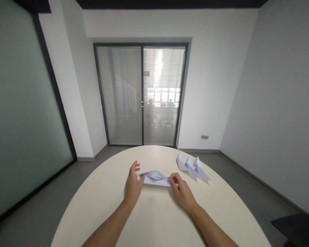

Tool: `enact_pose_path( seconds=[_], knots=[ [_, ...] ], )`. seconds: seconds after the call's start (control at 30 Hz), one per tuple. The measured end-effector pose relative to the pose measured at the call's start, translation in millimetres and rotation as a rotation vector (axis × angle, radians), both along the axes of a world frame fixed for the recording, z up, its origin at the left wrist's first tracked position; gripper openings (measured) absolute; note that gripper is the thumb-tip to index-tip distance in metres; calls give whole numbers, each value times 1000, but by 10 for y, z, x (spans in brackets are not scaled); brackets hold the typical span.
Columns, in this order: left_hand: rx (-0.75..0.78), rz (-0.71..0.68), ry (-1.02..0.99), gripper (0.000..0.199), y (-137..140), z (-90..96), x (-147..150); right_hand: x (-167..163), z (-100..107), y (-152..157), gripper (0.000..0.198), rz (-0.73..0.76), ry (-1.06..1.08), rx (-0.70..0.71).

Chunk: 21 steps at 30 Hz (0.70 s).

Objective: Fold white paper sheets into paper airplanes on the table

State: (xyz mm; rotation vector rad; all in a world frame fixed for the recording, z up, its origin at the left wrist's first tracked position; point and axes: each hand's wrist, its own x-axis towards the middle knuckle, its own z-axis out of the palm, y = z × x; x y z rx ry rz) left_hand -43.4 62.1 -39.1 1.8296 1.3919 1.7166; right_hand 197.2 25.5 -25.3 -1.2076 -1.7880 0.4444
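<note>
Between my two hands is a white folded paper boat (pixel 156 177), flattened and wide, with a low peak in its middle. My left hand (pixel 134 180) grips its left end between thumb and fingers, the other fingers raised. The right end is pinched by my right hand (pixel 179 185), its fingers curled. To the right, three finished-looking white paper boats (pixel 192 167) stand in a row close together, their pointed peaks upward.
The round cream table (pixel 150 219) spreads under my arms. Beyond its far edge is a glazed door with blinds (pixel 141 96). A frosted glass panel (pixel 28 113) stands at the left, and a dark flat object (pixel 297 228) is at the lower right.
</note>
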Motion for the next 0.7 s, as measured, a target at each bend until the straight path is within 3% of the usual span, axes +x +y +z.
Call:
enact_pose_path(
  seconds=[0.13,0.27,0.5,0.7],
  knots=[
    [131,-27,339,27,-104,100,-43,7,6,-10,27,-56,30,-36],
    [106,-94,537,18,-154,130,-37,48,-56,22,28,-83,31,-55],
    [45,-123,604,16,-156,82,-24,103,-54,38,25,-120,-41,-72],
    [41,-135,527,16,-120,44,-72,131,-23,23,21,-9,-39,-81]
  ],
)
